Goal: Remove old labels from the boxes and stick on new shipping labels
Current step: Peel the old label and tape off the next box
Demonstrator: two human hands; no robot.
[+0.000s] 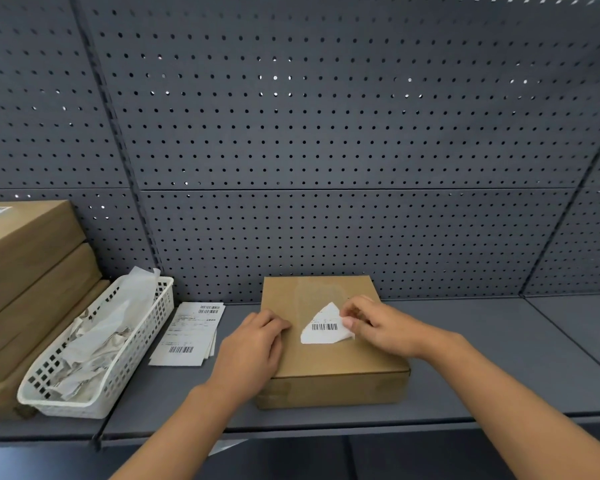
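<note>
Head view shows us the box [329,362] lying mid-shelf [499,358], its back edge against the shelf's rear wall. Our left hand [253,344] rests bent-fingered on the box's left edge, pressing down. Our right hand [378,327] pinches the old label [323,329], its right side lifted off the lid. New labels [187,336] and a scrap-filled basket [97,344] lie toward the shelf's left end.
</note>
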